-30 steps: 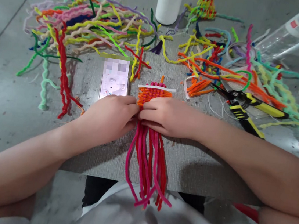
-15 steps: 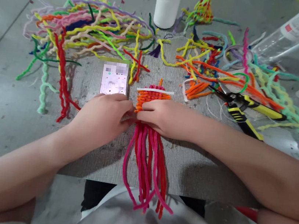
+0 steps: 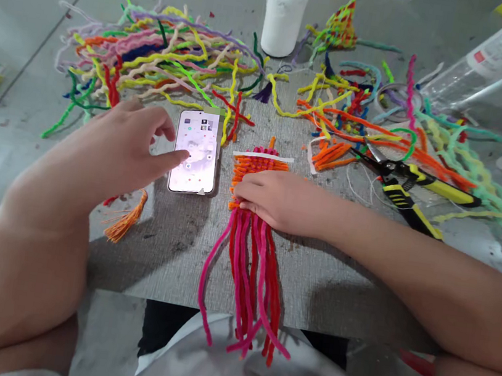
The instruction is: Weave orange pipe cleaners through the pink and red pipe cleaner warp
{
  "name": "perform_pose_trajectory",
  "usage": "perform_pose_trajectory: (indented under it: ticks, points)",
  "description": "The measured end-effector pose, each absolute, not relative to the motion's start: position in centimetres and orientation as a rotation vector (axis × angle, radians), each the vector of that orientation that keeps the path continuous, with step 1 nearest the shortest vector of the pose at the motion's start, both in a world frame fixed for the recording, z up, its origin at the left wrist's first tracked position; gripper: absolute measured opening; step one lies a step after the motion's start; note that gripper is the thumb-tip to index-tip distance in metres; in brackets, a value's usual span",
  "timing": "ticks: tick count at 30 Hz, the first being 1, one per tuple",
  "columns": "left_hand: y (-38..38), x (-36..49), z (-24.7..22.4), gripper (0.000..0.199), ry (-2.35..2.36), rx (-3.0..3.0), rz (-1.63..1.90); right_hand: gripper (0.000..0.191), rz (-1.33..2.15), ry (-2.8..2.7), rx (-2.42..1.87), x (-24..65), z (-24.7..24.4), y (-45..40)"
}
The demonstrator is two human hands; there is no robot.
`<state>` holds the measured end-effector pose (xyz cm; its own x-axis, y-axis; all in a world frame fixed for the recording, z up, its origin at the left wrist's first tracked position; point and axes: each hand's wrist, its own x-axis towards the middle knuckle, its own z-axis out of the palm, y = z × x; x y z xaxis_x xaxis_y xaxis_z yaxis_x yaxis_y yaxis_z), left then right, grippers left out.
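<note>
A woven piece of orange and pink fuzzy strips (image 3: 261,164) lies on the grey table, a white strip across its top. Long pink and red strands (image 3: 246,268) hang from it over the table's front edge. My right hand (image 3: 277,198) rests on the weave, its fingers bent together and pressing on it. My left hand (image 3: 140,141) is left of the weave, thumb and fingers apart and nothing between them. The thumb tip reaches over the left edge of a lit phone (image 3: 194,167); whether it touches the screen is unclear.
Piles of coloured fuzzy strips (image 3: 157,56) spread behind the phone. A white thread spool (image 3: 283,18) stands at the back. Yellow-black pliers (image 3: 401,184) and a clear plastic bottle (image 3: 487,65) are on the right. An orange tassel (image 3: 127,220) lies near my left wrist.
My left hand has left the weave's edge and moved left, its fingers opening, and more of the phone shows. My right hand stays on the weave. The view has shifted slightly.
</note>
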<state>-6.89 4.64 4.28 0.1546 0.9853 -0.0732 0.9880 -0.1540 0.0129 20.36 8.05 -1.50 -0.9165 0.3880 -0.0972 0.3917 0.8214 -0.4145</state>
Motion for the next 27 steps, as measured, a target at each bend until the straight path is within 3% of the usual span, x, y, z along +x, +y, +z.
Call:
perform_pose_trajectory:
  ticks: [6,19,24,27]
  points:
    - [5.6,-6.5,4.1,0.03,2.039,2.102,-0.273,0.021,-0.698,3.003,0.629,20.4,-1.6,8.0]
    - [4.1,-5.6,4.3,0.025,2.049,2.283,-0.007,0.019,-0.764,3.052,0.586,20.7,-2.0,8.2]
    - [2.8,-2.4,3.0,0.011,1.397,2.601,0.09,0.015,-0.811,3.115,0.452,21.2,-2.2,8.7]
    - [2.1,-0.8,2.0,0.015,1.335,2.677,-0.041,0.014,-0.766,3.141,0.414,21.4,-2.2,8.9]
